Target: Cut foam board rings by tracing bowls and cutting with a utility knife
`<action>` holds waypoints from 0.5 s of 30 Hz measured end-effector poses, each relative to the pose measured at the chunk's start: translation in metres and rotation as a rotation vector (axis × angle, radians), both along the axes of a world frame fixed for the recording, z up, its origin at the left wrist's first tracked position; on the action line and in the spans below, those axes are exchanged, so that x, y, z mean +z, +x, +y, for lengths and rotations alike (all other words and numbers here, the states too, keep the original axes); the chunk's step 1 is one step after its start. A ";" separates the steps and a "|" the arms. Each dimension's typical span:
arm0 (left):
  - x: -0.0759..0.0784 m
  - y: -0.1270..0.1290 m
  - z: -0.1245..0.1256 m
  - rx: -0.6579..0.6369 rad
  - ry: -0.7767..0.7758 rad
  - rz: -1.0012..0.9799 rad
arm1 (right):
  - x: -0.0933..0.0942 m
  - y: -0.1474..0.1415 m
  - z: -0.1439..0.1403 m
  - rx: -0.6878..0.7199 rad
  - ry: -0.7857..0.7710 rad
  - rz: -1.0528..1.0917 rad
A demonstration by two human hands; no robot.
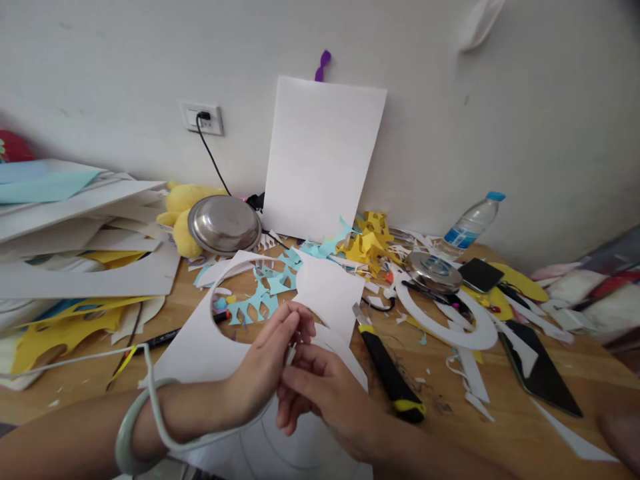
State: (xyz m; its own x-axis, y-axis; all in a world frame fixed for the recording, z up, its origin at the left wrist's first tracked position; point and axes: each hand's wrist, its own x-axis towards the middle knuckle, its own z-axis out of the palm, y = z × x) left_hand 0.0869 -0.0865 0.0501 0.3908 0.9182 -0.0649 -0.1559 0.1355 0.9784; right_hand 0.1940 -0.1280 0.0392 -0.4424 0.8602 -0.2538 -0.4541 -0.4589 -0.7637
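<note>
Holding the white paper sheet (325, 293) between both hands, you had it directly in front of you, low over the table (500, 427). Your left hand (267, 370) came in from the left with its fingertips (295, 320) pinched narrow on the sheet's near edge. Your right hand (320, 393) sat just below and to the right of it, fingers curled closed on the same edge from underneath, the two hands touching or nearly so. It could not be told from this view whether anything smaller than the sheet was also caught between the fingers.

Taking the utility knife (387, 363) as the landmark: the sheet lay to its left, the upper flap rising away from your hands toward the wall, so the paper ran beyond and above your fingertips. The black-and-yellow knife lay flat on the table, its long axis running from the blade end far-left to the yellow-capped butt near-right. Your right hand was clearly the nearer one to it, just beside its handle but not touching; your left hand was farther off, on the other side of the right.

Left of the knife, past the sheet, light blue cutouts (263, 293) showed through a round opening in the paper. Beyond the knife lay yellow scraps (367, 247); to its right, a white paper ring (445, 323). A steel bowl (224, 225) stood upside down far to the left of the knife, near the wall.
</note>
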 end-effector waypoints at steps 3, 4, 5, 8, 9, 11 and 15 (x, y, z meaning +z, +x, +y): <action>-0.013 -0.003 0.006 -0.062 -0.157 -0.116 | 0.014 0.020 0.003 -0.200 0.074 0.016; -0.016 -0.005 0.007 -0.123 -0.220 -0.111 | 0.020 0.029 0.004 -0.301 0.088 0.007; -0.019 -0.008 0.006 -0.206 -0.258 -0.076 | 0.027 0.039 0.005 -0.400 0.103 -0.007; -0.015 -0.021 -0.002 -0.479 -0.200 0.121 | 0.044 0.070 0.008 -0.669 0.133 -0.032; -0.010 -0.026 -0.006 -0.559 -0.131 0.196 | 0.048 0.079 0.008 -0.749 0.141 -0.031; 0.007 -0.034 -0.013 -0.669 0.071 0.332 | 0.052 0.095 0.007 -0.878 0.158 -0.021; 0.050 -0.043 -0.018 -0.675 0.899 0.458 | 0.051 0.099 -0.001 -0.872 0.296 -0.121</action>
